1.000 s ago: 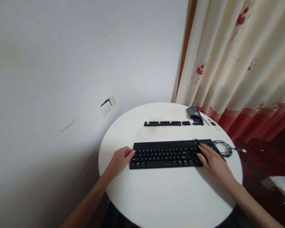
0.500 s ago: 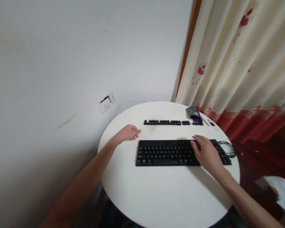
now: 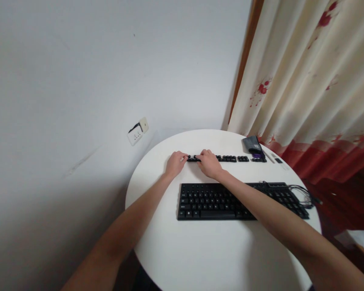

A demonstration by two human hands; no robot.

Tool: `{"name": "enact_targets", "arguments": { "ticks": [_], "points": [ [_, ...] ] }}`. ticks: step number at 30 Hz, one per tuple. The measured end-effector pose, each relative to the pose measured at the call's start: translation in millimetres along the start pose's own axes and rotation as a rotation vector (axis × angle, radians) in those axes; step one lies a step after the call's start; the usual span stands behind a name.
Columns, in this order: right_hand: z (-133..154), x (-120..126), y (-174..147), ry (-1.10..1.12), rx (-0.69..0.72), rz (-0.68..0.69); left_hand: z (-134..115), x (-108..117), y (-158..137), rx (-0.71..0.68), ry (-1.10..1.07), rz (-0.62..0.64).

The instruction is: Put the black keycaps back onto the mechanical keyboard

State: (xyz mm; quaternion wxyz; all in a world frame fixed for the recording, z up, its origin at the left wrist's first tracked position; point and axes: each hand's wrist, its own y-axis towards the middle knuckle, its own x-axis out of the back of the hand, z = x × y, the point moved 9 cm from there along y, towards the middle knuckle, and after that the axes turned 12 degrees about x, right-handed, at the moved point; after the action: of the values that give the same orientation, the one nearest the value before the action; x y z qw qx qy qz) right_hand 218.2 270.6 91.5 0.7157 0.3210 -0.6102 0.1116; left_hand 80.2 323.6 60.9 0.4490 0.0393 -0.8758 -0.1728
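A row of loose black keycaps (image 3: 229,158) runs across the far part of the white round table (image 3: 197,246). My left hand (image 3: 175,163) is closed at the row's left end, thumb and finger pinching the outermost keycaps. Just to its right, my right hand (image 3: 210,164) is closed over keycaps in the same row and hides part of it. Nearer to me lies a black keyboard (image 3: 212,201), face up, with my right forearm passing above its right half. The keyboard's cable (image 3: 305,194) is bundled at its right end.
A dark grey pouch (image 3: 251,144) with something purple under it sits at the far right of the table. Beside it are a thin light stick (image 3: 268,157) and a small dark item (image 3: 278,160). A wall with a socket (image 3: 135,135) borders the left, a curtain (image 3: 306,81) the right.
My right hand has left the keyboard and moved up and left to the keycap row. My left hand has moved forward to the row's left end. The view has shifted slightly.
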Motion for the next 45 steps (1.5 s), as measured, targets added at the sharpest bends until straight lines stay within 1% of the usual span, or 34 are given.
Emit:
{"name": "enact_targets", "arguments": {
  "ticks": [3, 7, 10, 14, 19, 23, 26, 28, 29, 31, 33, 35, 39, 42, 45],
  "points": [
    [-3.6, -21.2, 19.1, -0.043, 0.011, 0.058, 3.0, -5.8, 0.6, -0.037, 0.044, 0.019],
    [-1.6, -33.3, 34.1, -0.084, 0.056, 0.061, 8.3, -13.0, 3.5, -0.048, 0.081, 0.033],
    [2.5, -36.3, 40.1, -0.102, 0.088, 0.060, 10.0, -15.0, 4.4, -0.052, 0.089, 0.048],
    [8.6, -39.7, 43.0, -0.079, 0.122, 0.075, 11.1, -11.3, 3.5, -0.045, 0.076, 0.073],
    [11.3, -44.7, 43.7, -0.035, 0.114, 0.103, 12.4, -9.9, -2.6, -0.031, 0.037, 0.153],
    [16.8, -40.9, 42.1, 0.005, 0.096, 0.095, 15.0, -3.7, -8.4, 0.014, 0.012, 0.172],
    [22.2, -27.5, 32.0, 0.034, 0.068, 0.042, 13.5, 7.8, -13.5, 0.041, -0.023, 0.185],
    [25.8, -15.1, 18.4, 0.082, 0.051, -0.020, 9.1, 17.7, -19.9, 0.050, -0.061, 0.198],
    [27.4, -8.8, 9.6, 0.132, 0.042, -0.062, 6.1, 22.9, -24.9, 0.051, -0.079, 0.203],
    [29.2, 3.2, -10.6, 0.307, 0.014, -0.181, -0.6, 32.8, -38.7, 0.050, -0.133, 0.213],
    [30.9, 7.7, -30.5, 0.480, -0.023, -0.272, -6.0, 39.8, -57.1, 0.048, -0.220, 0.242],
    [35.2, 4.7, -45.9, 0.585, -0.056, -0.312, -7.3, 42.8, -76.7, 0.059, -0.290, 0.292],
    [47.9, -10.2, -59.8, 0.668, -0.077, -0.307, -1.2, 41.5, -105.2, 0.075, -0.281, 0.377],
    [52.3, -15.7, -63.1, 0.709, -0.094, -0.317, 3.7, 38.9, -112.3, 0.080, -0.287, 0.402],
    [58.8, -15.6, -63.6, 0.732, -0.065, -0.299, 5.3, 34.0, -113.6, 0.084, -0.316, 0.430]
  ]
}}
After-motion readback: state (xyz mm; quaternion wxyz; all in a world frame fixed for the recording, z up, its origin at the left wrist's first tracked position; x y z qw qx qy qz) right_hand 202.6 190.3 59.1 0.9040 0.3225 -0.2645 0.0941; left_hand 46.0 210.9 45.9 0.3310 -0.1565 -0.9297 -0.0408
